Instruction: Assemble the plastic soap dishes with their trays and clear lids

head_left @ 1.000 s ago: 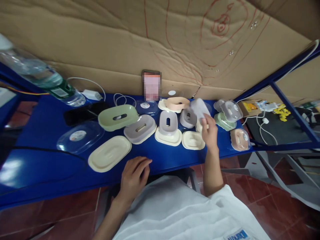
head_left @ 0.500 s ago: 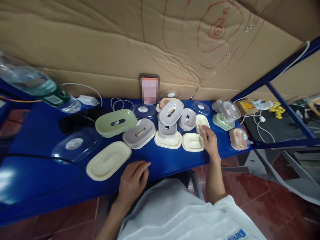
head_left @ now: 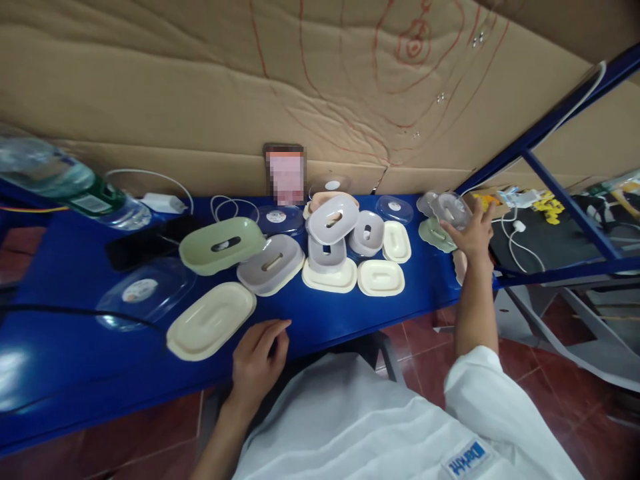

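Observation:
My right hand [head_left: 473, 233] reaches over a grey wavy-edged soap box with a clear lid [head_left: 451, 210], thumb and fingers spread about it; whether they touch is hard to tell. Below it lie a green wavy-edged piece [head_left: 437, 235] and a pink box [head_left: 459, 265], partly hidden by my arm. At the table's front edge rests my left hand [head_left: 260, 353], empty, fingers loosely bent with a gap at the thumb. Nearest to it is a long cream tray [head_left: 212, 321]. Grey slotted trays [head_left: 271, 264], a green slotted tray [head_left: 223, 245] and small cream trays [head_left: 381, 278] lie across the middle.
Clear oval lids [head_left: 145, 293] lie on the blue table [head_left: 320, 320]. A water bottle [head_left: 75, 183] and a charger [head_left: 164, 203] are at the left. A phone-like device [head_left: 286, 175] leans on the cardboard [head_left: 200, 87]. A blue frame bar [head_left: 570, 203] borders the right side.
My right hand has left the small cream trays and moved right to the grey soap box, its fingers now spread. My left hand stays near the table edge. The view has shifted slightly.

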Motion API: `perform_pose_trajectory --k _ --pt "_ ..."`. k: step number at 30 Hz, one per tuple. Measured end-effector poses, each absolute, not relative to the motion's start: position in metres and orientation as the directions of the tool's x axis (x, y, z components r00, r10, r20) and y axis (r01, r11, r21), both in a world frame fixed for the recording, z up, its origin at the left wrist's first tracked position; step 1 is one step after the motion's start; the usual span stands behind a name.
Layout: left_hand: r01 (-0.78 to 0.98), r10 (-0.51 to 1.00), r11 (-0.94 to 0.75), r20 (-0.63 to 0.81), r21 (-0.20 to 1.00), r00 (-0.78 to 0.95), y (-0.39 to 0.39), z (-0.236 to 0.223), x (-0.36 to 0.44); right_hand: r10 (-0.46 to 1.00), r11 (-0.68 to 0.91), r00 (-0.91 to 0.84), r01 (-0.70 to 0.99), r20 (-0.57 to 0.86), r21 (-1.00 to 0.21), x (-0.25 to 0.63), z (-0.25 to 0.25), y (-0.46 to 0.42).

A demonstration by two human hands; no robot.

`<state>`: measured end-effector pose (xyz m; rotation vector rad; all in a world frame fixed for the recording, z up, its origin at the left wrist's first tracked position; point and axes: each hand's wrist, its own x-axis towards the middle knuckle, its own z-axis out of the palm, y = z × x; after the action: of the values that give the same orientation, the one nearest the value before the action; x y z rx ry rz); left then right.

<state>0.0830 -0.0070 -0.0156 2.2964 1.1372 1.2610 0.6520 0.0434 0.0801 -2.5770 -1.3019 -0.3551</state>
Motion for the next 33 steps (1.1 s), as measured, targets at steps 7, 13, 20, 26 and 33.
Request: perform_pose_trajectory --k 7,13,20,26,33 --pt "0.297 0.905 -0.421 0.378 0.857 0.194 -0.020 -0.002 0.088 0.759 -0.372 0.416 0.908 0.500 -0.192 0.598 0.078 0.021" --pt "-0.402 0.925 0.146 0.019 0.904 0.380 -0.034 0.016 0.140 0.878 0.304 0.001 0.770 0.478 -0.560 0.381 0.046 -0.065" --pt "-0.433 0.905 0.421 -0.335 0.797 0.263 -0.056 -0.027 0.128 0.932 0.360 -0.230 0.508 0.279 -0.782 0.300 0.030 -0.068" --pt "-0.443 0.913 0.388 -0.402 0.808 0.067 -0.079 -0.050 0.090 0.873 0.458 -0.399 0.471 0.281 -0.754 0.294 0.041 -0.045" --pt "-0.424 0.969 0.231 -0.246 0.876 0.021 -0.070 -0.038 0.061 0.899 0.380 -0.165 0.754 0.406 -0.536 0.277 0.062 0.056"
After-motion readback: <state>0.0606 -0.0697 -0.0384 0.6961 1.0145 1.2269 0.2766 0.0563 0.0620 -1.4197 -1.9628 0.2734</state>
